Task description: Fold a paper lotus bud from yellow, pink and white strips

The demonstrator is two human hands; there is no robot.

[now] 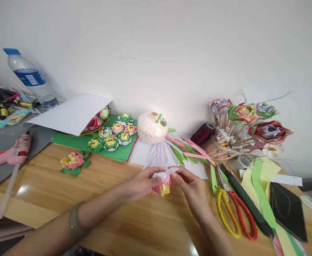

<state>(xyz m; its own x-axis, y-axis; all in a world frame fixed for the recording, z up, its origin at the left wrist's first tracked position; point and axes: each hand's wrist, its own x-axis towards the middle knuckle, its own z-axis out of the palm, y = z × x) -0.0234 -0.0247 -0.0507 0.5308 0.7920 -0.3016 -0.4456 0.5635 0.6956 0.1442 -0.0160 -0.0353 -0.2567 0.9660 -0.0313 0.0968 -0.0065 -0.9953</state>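
A small folded-paper flower (162, 187) in pink, yellow and white is held above the wooden table. My left hand (142, 184) grips its left side, thumb in front. My right hand (186, 181) pinches a white paper piece (172, 170) at the flower's upper right. Behind my hands, white paper strips (157, 154) fan out below a textured white ball-shaped object (152, 128). Pink and green strips (185, 151) lie to its right. A finished pink and yellow flower with green leaves (73, 163) rests on the table at the left.
Several paper flowers (111, 143) stand on green paper (70, 141). Scissors (229, 209), a dark cutter (248, 201) and a phone (288, 209) lie right. A basket of flowers (220, 151) stands back right. At left are a pink glue gun (14, 151) and a bottle (30, 74).
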